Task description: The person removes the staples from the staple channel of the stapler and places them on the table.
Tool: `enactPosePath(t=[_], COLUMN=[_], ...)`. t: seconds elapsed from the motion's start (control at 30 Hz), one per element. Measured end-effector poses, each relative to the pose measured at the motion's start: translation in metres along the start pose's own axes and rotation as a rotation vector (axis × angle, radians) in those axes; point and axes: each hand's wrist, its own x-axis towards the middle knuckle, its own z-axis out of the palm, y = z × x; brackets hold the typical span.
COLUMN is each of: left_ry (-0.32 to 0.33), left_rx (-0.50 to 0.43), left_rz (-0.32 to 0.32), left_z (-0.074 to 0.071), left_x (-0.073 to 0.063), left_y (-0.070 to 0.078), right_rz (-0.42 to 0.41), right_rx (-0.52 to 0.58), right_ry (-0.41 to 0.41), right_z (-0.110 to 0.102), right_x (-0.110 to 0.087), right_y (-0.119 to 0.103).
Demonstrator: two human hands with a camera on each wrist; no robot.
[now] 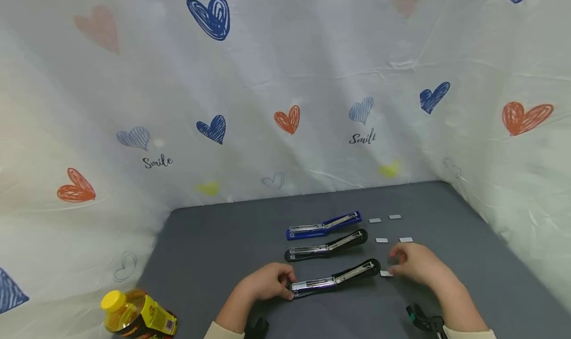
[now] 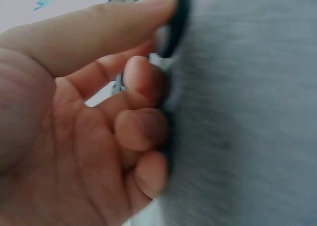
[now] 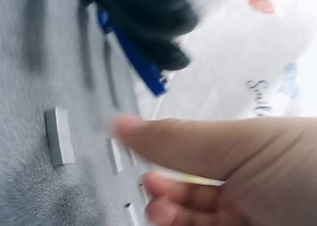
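Note:
My left hand [image 1: 269, 281] pinches the left end of the nearest black stapler [image 1: 335, 281], whose top is swung open to show the metal magazine. In the left wrist view, thumb and index finger meet the stapler's dark end [image 2: 177, 25]; the other fingers are curled. My right hand [image 1: 417, 263] hovers just right of that stapler, beside a small silver strip of staples [image 1: 386, 273]. Thumb and fingers stand apart with nothing between them. From the right wrist, the same staple strip [image 3: 59, 137] lies on the table, apart from the blurred thumb.
Farther back lie another opened black stapler [image 1: 327, 247] and an opened blue stapler [image 1: 324, 227]. Several more staple strips [image 1: 381, 240] lie to their right on the grey table [image 1: 214, 250]. A yellow-capped bottle [image 1: 138, 313] is at the front left; a heart-printed curtain [image 1: 250, 76] hangs behind.

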Motion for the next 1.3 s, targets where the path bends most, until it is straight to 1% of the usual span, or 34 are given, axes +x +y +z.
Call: enactPosePath(t=[0.1,0.17,0.2,0.23,0.33,0.4,0.47,0.53,0.67,0.73,0.77,0.87,1.0,1.23,1.3], left_ry=[0.044,0.065,0.073,0.080,0.098,0.106,0.112,0.114,0.109,0.106,0.105,0.106,0.110,0.111,0.112], left_rx=[-0.015,-0.027,-0.025,-0.024,-0.014,-0.005,0.001,0.007,0.007,-0.001,-0.004,-0.009,-0.007,0.001,0.007], left_rz=[0.021,0.030,0.032,0.037,0.058,0.068,0.077,0.078,0.078,0.079,0.081,0.080,0.077,0.078,0.074], left_z=[0.005,0.007,0.008,0.009,0.011,0.010,0.010,0.010,0.010,0.010,0.010,0.010,0.010,0.011,0.010], left_x=[-0.006,-0.008,-0.008,-0.008,-0.007,-0.006,-0.006,-0.006,-0.008,-0.009,-0.010,-0.011,-0.011,-0.009,-0.008], left_y=[-0.009,-0.012,-0.013,-0.014,-0.014,-0.014,-0.013,-0.013,-0.014,-0.014,-0.014,-0.015,-0.017,-0.016,-0.016], right_rz=[-0.023,-0.060,-0.093,-0.128,-0.297,-0.403,-0.469,-0.496,-0.491,-0.472,-0.459,-0.427,-0.372,-0.291,-0.275], right_rx=[0.009,0.035,0.052,0.079,0.161,0.191,0.170,0.095,-0.116,-0.167,-0.181,-0.191,-0.201,-0.233,-0.226], right_ry=[0.136,0.244,0.306,0.365,0.533,0.594,0.600,0.555,0.438,0.409,0.408,0.434,0.481,0.526,0.521], right_z=[-0.002,0.002,0.006,0.011,0.031,0.047,0.065,0.084,0.118,0.130,0.134,0.143,0.148,0.152,0.154], right_x=[-0.015,-0.023,-0.027,-0.031,-0.035,-0.033,-0.029,-0.025,-0.017,-0.014,-0.013,-0.009,-0.008,-0.013,-0.014], right_y=[-0.014,-0.027,-0.035,-0.042,-0.063,-0.077,-0.090,-0.100,-0.112,-0.115,-0.117,-0.122,-0.129,-0.137,-0.140])
